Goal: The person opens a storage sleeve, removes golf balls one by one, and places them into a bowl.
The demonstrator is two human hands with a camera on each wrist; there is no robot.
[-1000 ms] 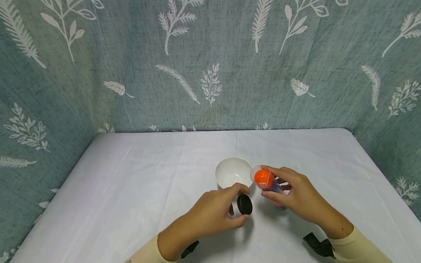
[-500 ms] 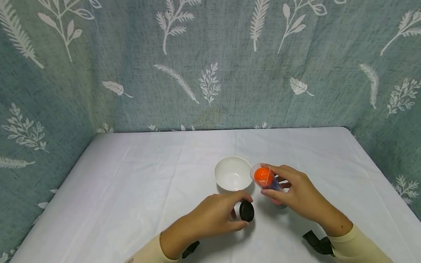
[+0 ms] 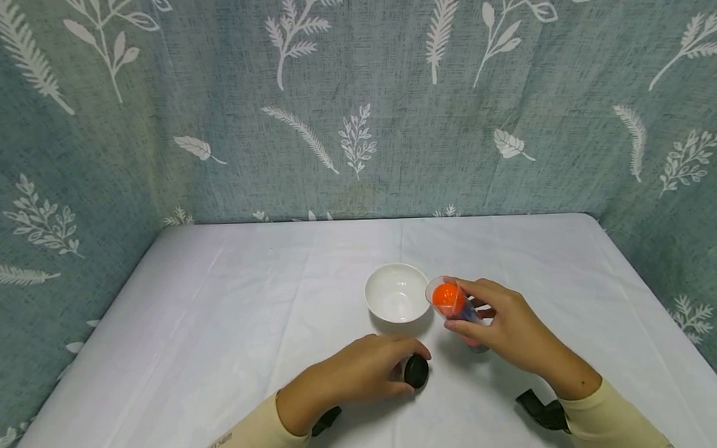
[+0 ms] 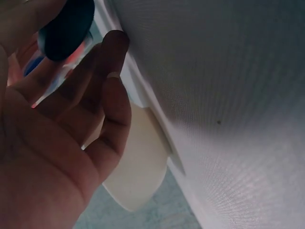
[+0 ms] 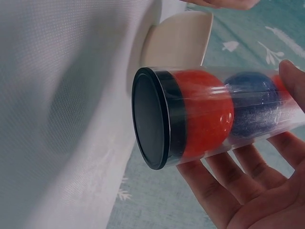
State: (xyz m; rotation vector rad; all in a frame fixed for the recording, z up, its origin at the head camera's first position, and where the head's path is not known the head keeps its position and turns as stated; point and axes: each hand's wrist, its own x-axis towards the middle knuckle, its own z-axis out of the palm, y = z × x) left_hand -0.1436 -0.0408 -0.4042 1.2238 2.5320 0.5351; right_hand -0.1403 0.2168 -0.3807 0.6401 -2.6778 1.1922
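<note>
White cloth underlies left hand (image 3: 352,379) pinching round cap (image 3: 416,371); right hand (image 3: 504,331) grasps clear tube (image 3: 456,309).

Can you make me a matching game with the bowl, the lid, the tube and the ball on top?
Things:
1. bowl
2. lid
3. tube
4. top ball

Matches:
A. orange
B. under the left hand, on the table
C. white and empty
D. clear, held tilted in the right hand

Pairs: 1-C, 2-B, 3-D, 4-A
</note>
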